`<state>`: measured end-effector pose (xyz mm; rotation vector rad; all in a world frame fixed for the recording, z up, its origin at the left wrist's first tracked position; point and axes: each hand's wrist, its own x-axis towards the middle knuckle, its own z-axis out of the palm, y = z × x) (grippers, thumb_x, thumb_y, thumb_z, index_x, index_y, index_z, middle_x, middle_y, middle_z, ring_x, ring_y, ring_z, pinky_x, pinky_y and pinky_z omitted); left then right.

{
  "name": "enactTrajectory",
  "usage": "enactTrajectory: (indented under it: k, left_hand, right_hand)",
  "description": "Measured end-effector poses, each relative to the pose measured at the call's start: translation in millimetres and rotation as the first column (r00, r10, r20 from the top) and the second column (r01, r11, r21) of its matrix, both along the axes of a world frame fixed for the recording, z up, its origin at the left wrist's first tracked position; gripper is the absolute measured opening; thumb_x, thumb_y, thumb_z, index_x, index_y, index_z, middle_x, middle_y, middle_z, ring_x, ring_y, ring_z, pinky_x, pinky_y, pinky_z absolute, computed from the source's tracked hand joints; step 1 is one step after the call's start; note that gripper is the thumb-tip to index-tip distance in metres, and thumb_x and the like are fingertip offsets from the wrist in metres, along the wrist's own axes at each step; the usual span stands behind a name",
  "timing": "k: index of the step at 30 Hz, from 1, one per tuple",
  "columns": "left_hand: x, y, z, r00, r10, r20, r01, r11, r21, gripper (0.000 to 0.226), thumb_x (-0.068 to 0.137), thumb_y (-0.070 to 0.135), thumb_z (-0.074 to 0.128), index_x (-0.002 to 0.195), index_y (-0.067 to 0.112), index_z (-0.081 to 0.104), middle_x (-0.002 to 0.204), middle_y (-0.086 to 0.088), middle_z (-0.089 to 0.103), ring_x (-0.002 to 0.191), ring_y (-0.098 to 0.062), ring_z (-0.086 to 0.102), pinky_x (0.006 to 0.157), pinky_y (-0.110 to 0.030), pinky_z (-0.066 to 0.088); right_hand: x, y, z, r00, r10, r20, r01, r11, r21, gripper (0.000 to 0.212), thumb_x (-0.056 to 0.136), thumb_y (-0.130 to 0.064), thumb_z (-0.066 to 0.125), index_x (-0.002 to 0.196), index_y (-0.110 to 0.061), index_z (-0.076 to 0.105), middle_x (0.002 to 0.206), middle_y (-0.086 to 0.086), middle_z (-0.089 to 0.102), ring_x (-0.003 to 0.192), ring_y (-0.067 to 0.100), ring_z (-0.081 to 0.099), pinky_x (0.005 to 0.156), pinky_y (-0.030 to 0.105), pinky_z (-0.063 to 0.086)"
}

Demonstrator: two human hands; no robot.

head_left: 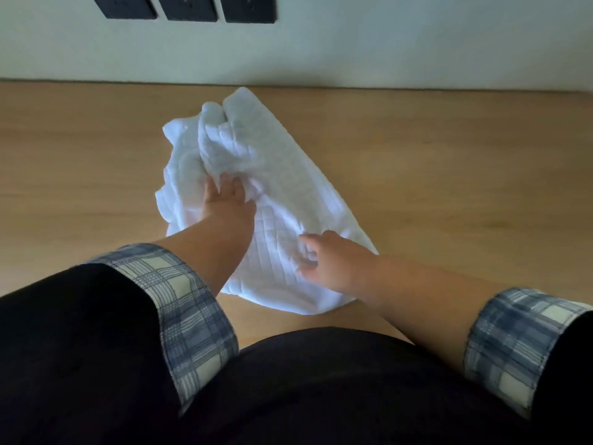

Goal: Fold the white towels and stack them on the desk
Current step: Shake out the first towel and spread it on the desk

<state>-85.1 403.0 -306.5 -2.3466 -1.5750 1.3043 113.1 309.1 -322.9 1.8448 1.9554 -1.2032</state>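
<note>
One white towel (282, 175) lay on the wooden bench (449, 171), roughly at its centre, unfolded and lopsided; the far left part was heaped into a rumpled mound, the right and near part lay flatter, showing a quilted diamond pattern; its far tip came close to the wall (353, 53) but stayed apart from it.

Left hand (224, 200): reached forward over the towel's left half; fingers (226, 184) curled into the base of the mound, tips buried in the cloth and gripping a bunch of it; thumb not visible.

Right hand (330, 261): on the flatter near-right part, just inside the towel's right edge; fingers (306, 268) bent down into the cloth, thumb held out toward the left hand, a wrinkle of towel gathered between them, so it appeared to pinch the fabric; slightly blurred, grip not fully certain.

The two hands were apart, with a strip of towel between them; the near edge of the towel lay just beyond the right wrist, partly under the forearm.

Both forearms bare up to turned-back plaid cuffs (192, 316) on dark sleeves; three dark panels (189, 8) on the wall at the top left.
</note>
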Motion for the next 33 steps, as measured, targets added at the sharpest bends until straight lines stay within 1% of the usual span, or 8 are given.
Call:
enactTrajectory:
  k: [4, 7, 11, 17, 19, 22, 27, 33]
  left_hand:
    - [13.3, -8.3, -0.5, 0.972, 0.042, 0.231, -0.055, 0.997, 0.048, 0.087, 0.089, 0.026, 0.059, 0.157, 0.022, 0.007, 0.164, -0.013, 0.001, 0.148, -0.039, 0.012, 0.118, -0.056, 0.017]
    - [28.0, -30.0, -3.7, 0.92, 0.02, 0.391, -0.04, 0.998, 0.044, 0.087, 0.092, 0.031, 0.06, 0.156, 0.027, 0.0, 0.159, -0.011, 0.012, 0.139, -0.034, 0.028, 0.11, -0.047, 0.032]
    - [37.6, -51.9, -5.4, 0.852, 0.095, 0.515, -0.108, 0.994, -0.005, 0.057, 0.1, 0.042, 0.046, 0.152, 0.026, 0.027, 0.147, -0.009, 0.027, 0.13, -0.03, 0.035, 0.105, -0.043, 0.037]
    - [56.1, -36.7, 7.4, 0.1, 0.74, 0.665, -0.542, 0.601, -0.587, 0.07, 0.093, 0.062, 0.052, 0.149, 0.025, 0.036, 0.133, 0.0, 0.056, 0.107, -0.019, 0.057, 0.083, -0.033, 0.043]
    - [54.8, -31.3, 12.2, -0.006, 0.794, 0.608, -0.607, 0.48, -0.633, 0.072, 0.088, 0.064, 0.058, 0.146, 0.025, 0.043, 0.13, -0.001, 0.058, 0.101, -0.02, 0.06, 0.079, -0.034, 0.044]
    - [49.1, -27.3, 11.8, 0.046, 0.77, 0.637, -0.64, 0.512, -0.573, 0.033, 0.093, 0.04, 0.053, 0.118, 0.021, 0.062, 0.109, -0.005, 0.067, 0.083, -0.021, 0.062, 0.068, -0.035, 0.052]
    - [48.9, -33.4, 18.4, -0.058, 0.709, 0.703, -0.594, 0.541, -0.595, 0.042, 0.093, 0.019, 0.042, 0.133, 0.028, 0.051, 0.094, 0.0, 0.066, 0.07, -0.018, 0.062, 0.056, -0.035, 0.054]
    - [49.2, -47.4, 21.1, -0.152, 0.724, 0.673, -0.46, 0.551, -0.696, 0.048, 0.094, 0.017, 0.035, 0.129, 0.044, 0.053, 0.098, 0.01, 0.065, 0.08, -0.009, 0.061, 0.06, -0.017, 0.045]
  right_hand:
    - [24.3, 21.0, 4.5, 0.99, -0.139, 0.012, 0.129, 0.948, 0.292, 0.047, 0.096, -0.045, 0.056, 0.137, -0.024, 0.054, 0.126, 0.004, 0.056, 0.118, 0.026, 0.052, 0.098, 0.04, 0.045]
    - [39.6, 30.5, -1.1, 0.982, -0.095, 0.164, 0.07, 0.986, 0.152, 0.057, 0.094, -0.039, 0.059, 0.147, -0.028, 0.042, 0.148, 0.004, 0.041, 0.135, 0.028, 0.038, 0.111, 0.038, 0.035]
    - [24.2, 35.3, -6.8, 0.806, -0.584, -0.097, 0.585, 0.811, -0.02, 0.068, 0.089, -0.03, 0.07, 0.146, -0.021, 0.034, 0.12, 0.0, 0.057, 0.092, 0.02, 0.06, 0.07, 0.03, 0.046]
    - [0.4, 33.2, -5.5, 0.915, -0.366, -0.171, 0.334, 0.924, -0.186, 0.048, 0.09, -0.035, 0.056, 0.137, -0.034, 0.046, 0.086, -0.002, 0.065, 0.074, 0.015, 0.062, 0.063, 0.03, 0.049]
    - [0.7, 36.3, -2.3, 0.747, -0.578, -0.328, 0.429, 0.797, -0.425, 0.034, 0.095, -0.031, 0.052, 0.129, -0.029, 0.058, 0.102, 0.001, 0.067, 0.091, 0.017, 0.064, 0.09, 0.035, 0.053]
    - [2.6, 44.3, -0.1, 0.327, -0.885, -0.33, 0.363, 0.441, -0.821, 0.03, 0.097, -0.034, 0.051, 0.09, -0.014, 0.073, 0.09, 0.007, 0.065, 0.08, 0.02, 0.063, 0.083, 0.037, 0.053]
    - [-4.9, 74.4, 3.4, 0.256, -0.911, -0.323, 0.535, 0.412, -0.738, 0.052, 0.098, -0.06, 0.048, 0.104, -0.013, 0.067, 0.083, 0.006, 0.073, 0.067, 0.021, 0.066, 0.062, 0.032, 0.053]
    - [-6.5, 114.7, 19.3, 0.087, -0.924, -0.373, 0.548, 0.357, -0.756, 0.063, 0.09, -0.065, 0.057, 0.122, -0.012, 0.07, 0.117, 0.011, 0.073, 0.111, 0.029, 0.068, 0.102, 0.044, 0.05]
